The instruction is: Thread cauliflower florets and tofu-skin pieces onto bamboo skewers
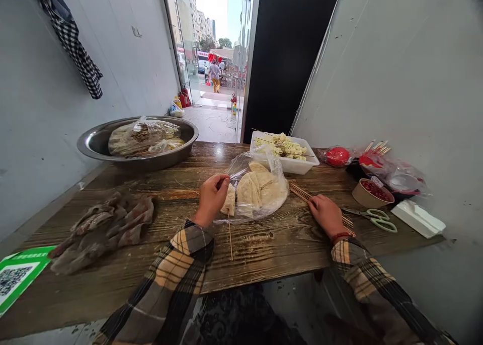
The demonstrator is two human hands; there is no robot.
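My left hand (212, 196) has its thumb and forefinger pinched at the left edge of a clear plastic bag (269, 159), whose film is drawn up to the fingertips. Partly inside and on that bag lie round flatbreads and folded pieces (249, 191). Just beside the left hand rests one folded piece (228, 204) on a bamboo stick (231, 239) that points toward me. My right hand (326, 215) lies with curled fingers on a bundle of bamboo skewers (300, 191), covering their middle. Scissors (381, 219) with pale green handles lie just right of it.
At the back left stands a steel basin (90, 144) with bagged food. Behind the flatbreads, a white tray (302, 168) holds skewered food. A crumpled cloth (132, 222) lies left. On the right are a paper bowl (368, 199), a white box (418, 218) and red bagged items (337, 156).
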